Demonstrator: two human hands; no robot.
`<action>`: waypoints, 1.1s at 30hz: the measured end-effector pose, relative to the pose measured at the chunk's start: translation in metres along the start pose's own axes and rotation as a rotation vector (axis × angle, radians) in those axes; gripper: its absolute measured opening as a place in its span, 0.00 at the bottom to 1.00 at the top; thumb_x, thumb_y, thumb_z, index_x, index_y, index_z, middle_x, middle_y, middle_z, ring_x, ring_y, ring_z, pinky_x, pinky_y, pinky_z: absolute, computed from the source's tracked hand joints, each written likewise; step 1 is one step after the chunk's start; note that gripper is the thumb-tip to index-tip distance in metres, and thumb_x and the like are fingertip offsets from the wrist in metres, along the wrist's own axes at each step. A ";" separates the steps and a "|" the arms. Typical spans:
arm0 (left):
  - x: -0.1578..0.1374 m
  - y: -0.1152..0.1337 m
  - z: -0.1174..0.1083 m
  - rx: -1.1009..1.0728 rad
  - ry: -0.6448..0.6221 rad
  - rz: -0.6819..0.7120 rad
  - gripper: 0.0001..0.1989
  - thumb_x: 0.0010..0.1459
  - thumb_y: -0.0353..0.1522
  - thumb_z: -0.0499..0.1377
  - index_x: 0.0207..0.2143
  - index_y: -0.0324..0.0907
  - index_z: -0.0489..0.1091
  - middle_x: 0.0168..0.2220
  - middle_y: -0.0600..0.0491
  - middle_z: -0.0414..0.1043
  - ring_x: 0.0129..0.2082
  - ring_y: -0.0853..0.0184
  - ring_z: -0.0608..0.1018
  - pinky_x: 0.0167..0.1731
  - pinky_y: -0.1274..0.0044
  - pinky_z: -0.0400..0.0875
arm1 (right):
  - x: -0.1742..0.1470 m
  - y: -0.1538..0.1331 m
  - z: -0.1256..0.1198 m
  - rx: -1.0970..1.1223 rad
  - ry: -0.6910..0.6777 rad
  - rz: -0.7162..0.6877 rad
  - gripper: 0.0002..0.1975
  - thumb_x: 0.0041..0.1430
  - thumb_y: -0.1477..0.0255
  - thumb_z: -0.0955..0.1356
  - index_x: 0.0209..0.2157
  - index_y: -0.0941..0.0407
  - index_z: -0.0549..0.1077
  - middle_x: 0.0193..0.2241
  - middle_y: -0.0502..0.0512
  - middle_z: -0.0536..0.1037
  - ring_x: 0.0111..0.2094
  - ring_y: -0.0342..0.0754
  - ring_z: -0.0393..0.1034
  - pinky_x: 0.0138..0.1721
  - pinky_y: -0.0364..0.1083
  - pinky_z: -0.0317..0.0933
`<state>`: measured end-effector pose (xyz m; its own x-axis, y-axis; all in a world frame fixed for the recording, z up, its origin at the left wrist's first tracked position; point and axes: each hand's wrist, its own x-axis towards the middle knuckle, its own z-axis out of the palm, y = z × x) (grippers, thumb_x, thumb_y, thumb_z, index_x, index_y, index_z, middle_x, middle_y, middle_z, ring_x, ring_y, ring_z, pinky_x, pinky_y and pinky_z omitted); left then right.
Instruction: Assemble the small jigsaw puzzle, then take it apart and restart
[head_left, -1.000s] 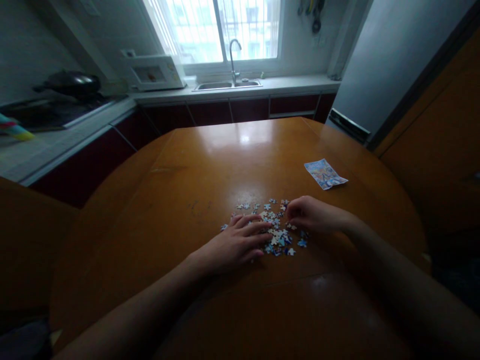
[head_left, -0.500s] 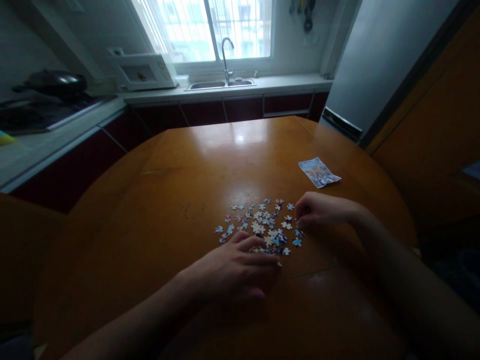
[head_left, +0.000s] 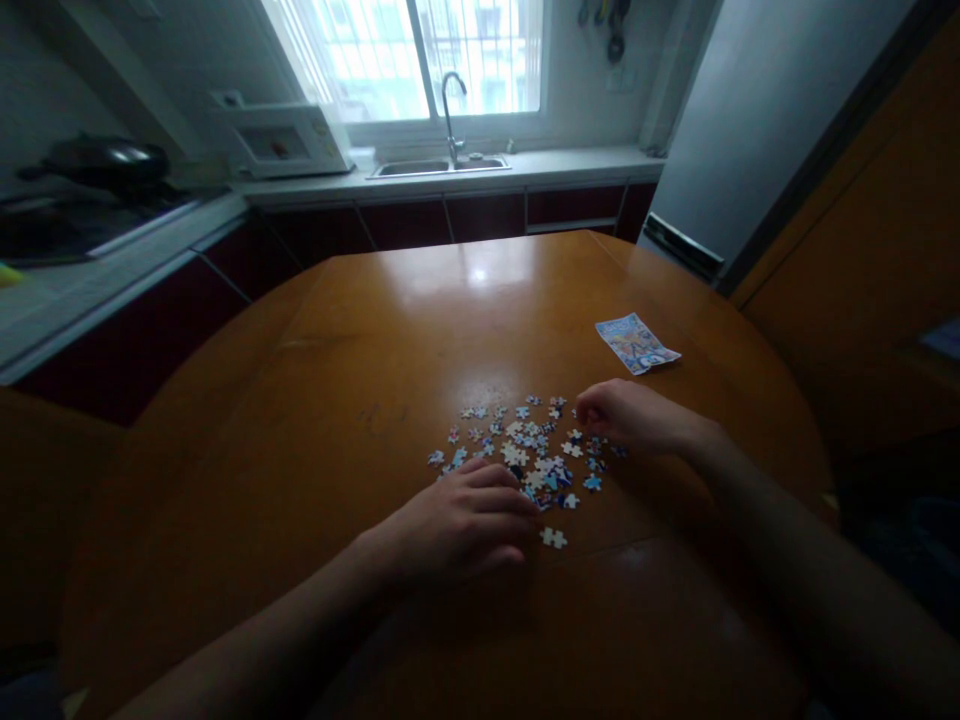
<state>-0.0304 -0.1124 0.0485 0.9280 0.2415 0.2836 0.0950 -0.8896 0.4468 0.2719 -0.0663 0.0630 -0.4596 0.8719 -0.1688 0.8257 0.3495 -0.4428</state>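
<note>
Blue-white puzzle pieces (head_left: pixel 553 478) near left hand (head_left: pixel 469 515) and right hand (head_left: pixel 628 412)

the head camera looks forward, down over the table (head_left: pixel 390 345).

Left hand (head_left: pixel 466 520) palm-down, fingers (head_left: pixel 504 500) extended, right hand (head_left: pixel 621 410) curled, forearms (head_left: pixel 300 612) bare

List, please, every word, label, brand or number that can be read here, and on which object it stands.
No text can be read.
Printed sheet: any lettering is too small and blurred.
Microwave: any marks on its front are too blurred.
Puzzle pieces: nothing legible.
</note>
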 end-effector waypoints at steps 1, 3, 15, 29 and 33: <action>0.000 -0.001 0.000 -0.002 -0.002 0.003 0.11 0.70 0.37 0.56 0.50 0.44 0.73 0.49 0.50 0.78 0.48 0.60 0.74 0.52 0.67 0.69 | 0.001 0.001 0.001 0.000 -0.021 0.010 0.06 0.55 0.79 0.68 0.31 0.56 0.77 0.31 0.53 0.80 0.29 0.44 0.69 0.31 0.44 0.55; -0.001 -0.003 0.002 -0.003 -0.008 0.008 0.10 0.70 0.36 0.57 0.50 0.44 0.73 0.49 0.50 0.78 0.48 0.60 0.74 0.52 0.67 0.69 | 0.001 0.007 0.001 0.005 -0.075 0.032 0.06 0.53 0.79 0.69 0.31 0.55 0.77 0.30 0.52 0.79 0.29 0.44 0.69 0.30 0.44 0.55; 0.000 -0.005 0.000 0.016 0.040 0.018 0.10 0.72 0.36 0.55 0.49 0.44 0.73 0.48 0.50 0.79 0.47 0.61 0.75 0.50 0.68 0.71 | -0.001 0.025 -0.006 0.034 -0.060 0.053 0.05 0.54 0.79 0.68 0.31 0.56 0.76 0.29 0.53 0.78 0.28 0.45 0.67 0.30 0.45 0.55; -0.008 -0.021 -0.006 0.082 0.215 -0.020 0.11 0.72 0.32 0.52 0.45 0.44 0.75 0.43 0.50 0.81 0.44 0.64 0.78 0.47 0.69 0.71 | 0.002 0.023 -0.002 0.034 -0.119 0.047 0.02 0.54 0.76 0.70 0.31 0.56 0.75 0.28 0.52 0.77 0.27 0.44 0.67 0.29 0.45 0.54; -0.009 -0.022 -0.007 0.091 0.268 -0.021 0.12 0.72 0.32 0.51 0.43 0.43 0.75 0.41 0.50 0.81 0.43 0.65 0.78 0.47 0.69 0.70 | 0.001 0.018 -0.005 0.023 -0.026 0.034 0.02 0.57 0.74 0.69 0.30 0.56 0.75 0.28 0.53 0.77 0.28 0.44 0.66 0.29 0.45 0.54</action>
<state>-0.0432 -0.0924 0.0421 0.7980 0.3440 0.4948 0.1567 -0.9113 0.3807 0.2884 -0.0576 0.0589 -0.4398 0.8739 -0.2072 0.8336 0.3113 -0.4563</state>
